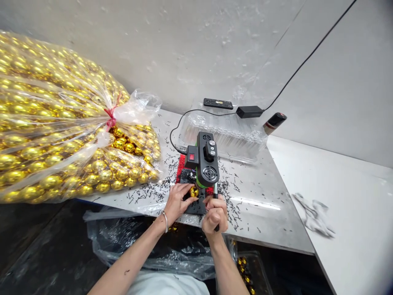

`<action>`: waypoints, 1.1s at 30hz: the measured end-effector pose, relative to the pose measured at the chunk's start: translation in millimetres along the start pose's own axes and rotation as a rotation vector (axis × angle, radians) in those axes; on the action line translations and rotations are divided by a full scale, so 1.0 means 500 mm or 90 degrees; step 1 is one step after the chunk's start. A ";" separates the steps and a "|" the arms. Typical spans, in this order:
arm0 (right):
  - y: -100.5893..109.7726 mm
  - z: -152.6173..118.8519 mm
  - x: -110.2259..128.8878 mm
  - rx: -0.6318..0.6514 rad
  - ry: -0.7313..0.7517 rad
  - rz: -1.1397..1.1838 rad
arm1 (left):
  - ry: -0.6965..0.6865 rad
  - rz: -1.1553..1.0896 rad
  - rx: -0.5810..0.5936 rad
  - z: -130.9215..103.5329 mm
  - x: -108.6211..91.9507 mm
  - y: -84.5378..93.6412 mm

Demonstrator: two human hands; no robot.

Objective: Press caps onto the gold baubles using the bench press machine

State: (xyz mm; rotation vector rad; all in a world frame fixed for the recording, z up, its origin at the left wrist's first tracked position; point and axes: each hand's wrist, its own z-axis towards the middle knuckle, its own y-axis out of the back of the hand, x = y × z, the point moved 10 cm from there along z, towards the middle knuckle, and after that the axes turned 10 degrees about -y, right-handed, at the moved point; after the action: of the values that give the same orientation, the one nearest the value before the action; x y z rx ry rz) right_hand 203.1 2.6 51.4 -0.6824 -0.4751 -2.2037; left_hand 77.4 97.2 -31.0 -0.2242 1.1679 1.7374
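**Gold ball pinched at the machine near the counter's front edge**

A swollen clear bag of gold balls (61,164), gathered with a red tie (110,116), covered the left end of the counter (260,213). Crinkled plastic sheeting (113,241) hung below the front edge. Black shreds (141,194) littered the surface between the bag and the machine (206,157).

The left hand (176,201) reached in over the front edge, its thumb and fingertips pinching a single gold ball (194,191) just above the dark base plate (195,209). The ball looked light, stiff and smooth: likely slippery, with a thin shell that a hard squeeze might dent or crack. The best hold seemed to be a light pinch on opposite sides of its middle, fingertips clear of the machine's underside. A red mat (180,167) showed behind the plate.

To the right of the ball, the right hand (216,215) had its fingers curled closed around the lever (215,189). Toward the back edge lay clear plastic trays (219,131), with a black adapter (249,112) and a dark-capped bottle (274,123) at their right. On the white surface (344,180) beyond the counter's right edge lay a crumpled pale cloth (315,215).
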 end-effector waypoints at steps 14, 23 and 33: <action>0.010 0.114 0.072 0.064 -0.089 0.011 | 0.034 -0.062 0.001 0.008 0.006 0.001; 0.008 0.132 0.087 0.049 -0.132 0.024 | 0.075 -0.160 0.041 -0.128 -0.032 0.096; 0.008 0.116 0.079 0.036 -0.124 0.020 | 0.130 -0.069 0.245 -0.286 0.033 0.087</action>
State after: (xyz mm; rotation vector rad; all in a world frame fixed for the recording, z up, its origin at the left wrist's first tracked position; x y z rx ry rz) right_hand 202.4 8.4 121.3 -0.8727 -0.6187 -2.0964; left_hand -14.8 -6.5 -88.9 -0.2282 1.5834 1.3862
